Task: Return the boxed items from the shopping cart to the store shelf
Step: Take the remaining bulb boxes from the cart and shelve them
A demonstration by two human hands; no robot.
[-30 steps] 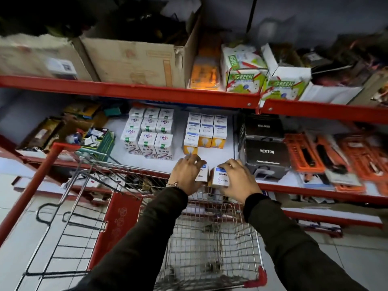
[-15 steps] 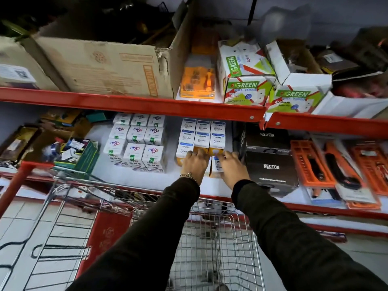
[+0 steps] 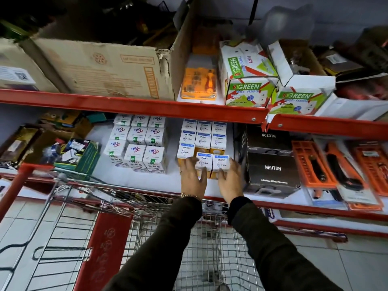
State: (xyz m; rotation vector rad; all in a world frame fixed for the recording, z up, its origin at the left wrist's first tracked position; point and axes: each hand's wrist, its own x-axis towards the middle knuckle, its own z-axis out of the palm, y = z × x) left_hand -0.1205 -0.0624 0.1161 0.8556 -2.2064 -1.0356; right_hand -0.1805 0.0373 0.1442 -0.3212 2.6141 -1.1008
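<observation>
Head cam's looking down at our arms reaching over the shopping cart [image 3: 117, 198] to the store shelf [image 3: 134, 181]. We're steadying two white wipro boxes [image 3: 212, 163] at the front of their stack, beside the black Neuton cartons [image 3: 273, 171]. Our left hand [image 3: 193, 179] is lying flat-fingered against one box and our right hand [image 3: 231, 181] against the other, neither grip actually clenching anything.

Shop aisle — red shelf [image 3: 134, 106] stocked with boxed goods, wire cart [image 3: 130, 192].
</observation>
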